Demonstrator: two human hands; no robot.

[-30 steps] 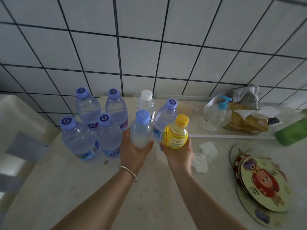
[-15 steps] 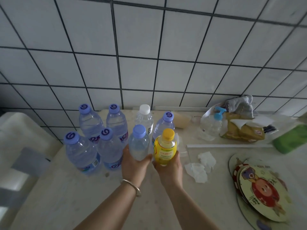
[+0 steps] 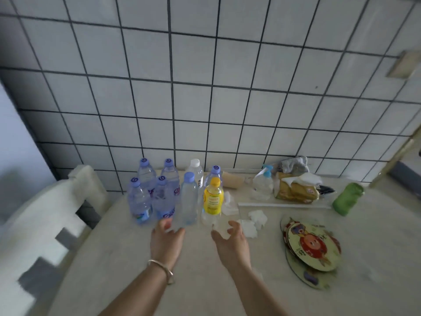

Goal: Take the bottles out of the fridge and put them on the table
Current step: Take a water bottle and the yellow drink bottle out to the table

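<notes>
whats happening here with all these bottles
A person is setting bottles on the table by a tiled wall. The clear bottle and the yellow bottle stand upright beside six other bottles. The left hand and right hand hover just in front of them, fingers relaxed and holding nothing.

the water bottles [image 3: 139,201] are clear, glossy plastic with smooth lilac plastic caps, and the yellow bottle [image 3: 213,200] wears a shiny printed label under a yellow plastic cap. the counter [image 3: 136,265] looks pale, matt and faintly speckled, like stone. the wall tiles [image 3: 193,99] are smooth glazed ceramic with dark grout lines. crumpled white tissue [image 3: 257,217] looks soft and papery. the round mats [image 3: 312,245] have a glossy printed face. a thin metal bangle [image 3: 160,267] shines on the left wrist.
</notes>
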